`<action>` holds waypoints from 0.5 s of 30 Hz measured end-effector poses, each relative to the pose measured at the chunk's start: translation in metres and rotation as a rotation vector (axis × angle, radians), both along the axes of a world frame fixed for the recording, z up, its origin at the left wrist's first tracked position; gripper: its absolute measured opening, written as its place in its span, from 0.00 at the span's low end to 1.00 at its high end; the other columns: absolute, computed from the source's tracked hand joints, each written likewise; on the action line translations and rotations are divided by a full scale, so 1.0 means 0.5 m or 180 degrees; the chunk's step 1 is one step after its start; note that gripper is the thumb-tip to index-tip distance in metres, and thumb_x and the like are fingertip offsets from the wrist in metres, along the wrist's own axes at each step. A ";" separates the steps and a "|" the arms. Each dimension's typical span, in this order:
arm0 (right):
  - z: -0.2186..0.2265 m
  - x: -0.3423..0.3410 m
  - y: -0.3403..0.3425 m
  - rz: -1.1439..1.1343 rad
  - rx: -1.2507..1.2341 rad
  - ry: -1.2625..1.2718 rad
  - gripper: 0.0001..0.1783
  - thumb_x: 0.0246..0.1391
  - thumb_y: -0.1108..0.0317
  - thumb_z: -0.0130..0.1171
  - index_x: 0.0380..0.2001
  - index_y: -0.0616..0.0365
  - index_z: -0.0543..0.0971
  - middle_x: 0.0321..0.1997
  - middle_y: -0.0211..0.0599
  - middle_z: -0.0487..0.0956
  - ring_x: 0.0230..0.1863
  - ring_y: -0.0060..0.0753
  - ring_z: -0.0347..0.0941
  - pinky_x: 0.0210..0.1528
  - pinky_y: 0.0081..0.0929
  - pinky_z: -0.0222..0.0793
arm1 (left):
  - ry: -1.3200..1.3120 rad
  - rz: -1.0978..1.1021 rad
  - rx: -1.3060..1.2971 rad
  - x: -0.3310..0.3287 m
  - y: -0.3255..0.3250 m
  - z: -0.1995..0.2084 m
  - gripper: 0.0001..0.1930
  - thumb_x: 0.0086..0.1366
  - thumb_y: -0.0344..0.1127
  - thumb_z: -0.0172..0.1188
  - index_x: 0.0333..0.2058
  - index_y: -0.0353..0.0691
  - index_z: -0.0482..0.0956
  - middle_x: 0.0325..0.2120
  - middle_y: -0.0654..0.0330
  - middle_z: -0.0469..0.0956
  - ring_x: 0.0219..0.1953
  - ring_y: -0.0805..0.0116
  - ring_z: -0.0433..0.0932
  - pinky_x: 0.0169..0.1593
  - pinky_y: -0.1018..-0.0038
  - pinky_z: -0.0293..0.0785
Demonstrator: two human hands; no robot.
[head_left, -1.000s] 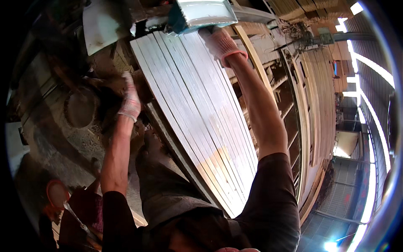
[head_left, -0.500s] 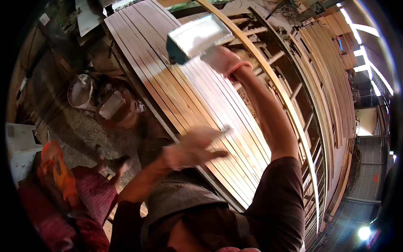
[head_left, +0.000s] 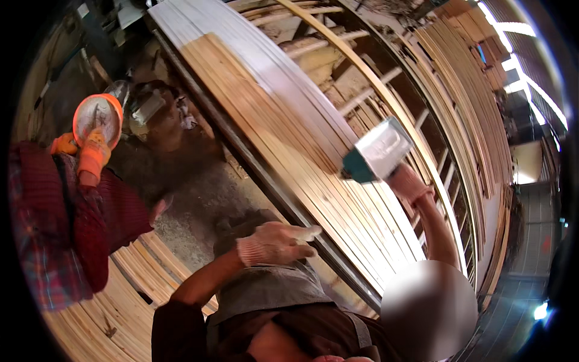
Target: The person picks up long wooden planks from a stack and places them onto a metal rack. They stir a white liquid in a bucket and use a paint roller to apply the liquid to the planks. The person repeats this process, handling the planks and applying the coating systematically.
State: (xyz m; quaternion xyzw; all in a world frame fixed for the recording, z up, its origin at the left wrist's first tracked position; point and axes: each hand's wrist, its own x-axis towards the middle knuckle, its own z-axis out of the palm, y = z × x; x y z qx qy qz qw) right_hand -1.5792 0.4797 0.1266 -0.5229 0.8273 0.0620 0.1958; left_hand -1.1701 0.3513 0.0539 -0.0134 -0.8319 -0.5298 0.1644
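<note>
My right hand (head_left: 411, 183), in a pale knitted glove, is closed on a box-shaped tool (head_left: 381, 149) with a shiny whitish top and a dark teal side. The tool is at the right edge of a long row of narrow wooden boards (head_left: 271, 130). The boards look whitish at the far end and along the right side, and bare yellow wood elsewhere; whether that white is coating or glare I cannot tell. My left hand (head_left: 277, 243), also gloved, is empty before my grey apron, near the boards' left edge, with fingers stretched out and apart.
At left, a co-worker's orange-gloved hands (head_left: 90, 154) hold an orange-rimmed round bowl (head_left: 98, 116). A dark rail (head_left: 241, 151) runs along the boards. Beyond a curved wooden strip (head_left: 362, 57), more long boards (head_left: 464, 114) are stacked. Planks (head_left: 102, 320) lie at lower left.
My right hand has drawn the tool from the far boards nearer and to the right. My left hand has come slightly closer to me. The co-worker now holds up the orange-rimmed bowl.
</note>
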 end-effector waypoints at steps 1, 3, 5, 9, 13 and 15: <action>-0.008 -0.012 0.007 0.0361 0.0068 0.0180 0.21 0.67 0.55 0.51 0.54 0.55 0.81 0.51 0.46 0.84 0.53 0.44 0.81 0.58 0.39 0.76 | -0.0194 0.0060 -0.0169 0.022 0.048 -0.019 0.32 0.68 0.60 0.57 0.56 0.37 0.78 0.48 0.48 0.82 0.48 0.51 0.83 0.47 0.64 0.81; 0.013 0.031 -0.018 0.0579 -0.0382 -0.0042 0.20 0.69 0.56 0.49 0.48 0.58 0.83 0.48 0.48 0.84 0.47 0.40 0.82 0.57 0.39 0.76 | -0.0195 0.0229 -0.0562 0.060 0.142 -0.058 0.28 0.67 0.53 0.63 0.56 0.38 0.78 0.51 0.48 0.81 0.51 0.51 0.82 0.50 0.65 0.81; -0.010 0.009 0.048 0.0040 -0.0328 -0.0345 0.22 0.67 0.53 0.51 0.47 0.61 0.82 0.44 0.51 0.84 0.40 0.45 0.82 0.48 0.42 0.78 | -0.0454 0.0498 -0.0365 0.068 0.272 -0.080 0.26 0.65 0.47 0.66 0.56 0.38 0.79 0.50 0.47 0.81 0.52 0.52 0.81 0.52 0.65 0.80; -0.015 -0.016 0.200 0.0272 -0.0909 -0.0075 0.25 0.62 0.53 0.56 0.41 0.70 0.82 0.35 0.60 0.83 0.38 0.51 0.83 0.43 0.45 0.78 | -0.1482 0.1057 0.0052 0.020 0.551 -0.067 0.25 0.64 0.46 0.67 0.55 0.37 0.79 0.48 0.46 0.83 0.52 0.52 0.81 0.52 0.64 0.79; -0.003 -0.052 0.539 0.0335 -0.0658 -0.0535 0.19 0.67 0.57 0.53 0.50 0.62 0.80 0.46 0.49 0.83 0.41 0.41 0.82 0.46 0.35 0.80 | -0.1459 0.0974 -0.0394 -0.032 0.784 -0.054 0.28 0.66 0.52 0.64 0.56 0.36 0.79 0.47 0.45 0.82 0.52 0.50 0.81 0.54 0.63 0.78; 0.042 -0.044 0.711 -0.0073 -0.0480 -0.0945 0.16 0.68 0.61 0.54 0.53 0.56 0.79 0.49 0.42 0.82 0.41 0.34 0.81 0.48 0.30 0.80 | -0.1416 0.0970 -0.0721 -0.028 0.870 -0.045 0.27 0.67 0.53 0.61 0.55 0.37 0.79 0.48 0.47 0.82 0.51 0.49 0.82 0.53 0.62 0.78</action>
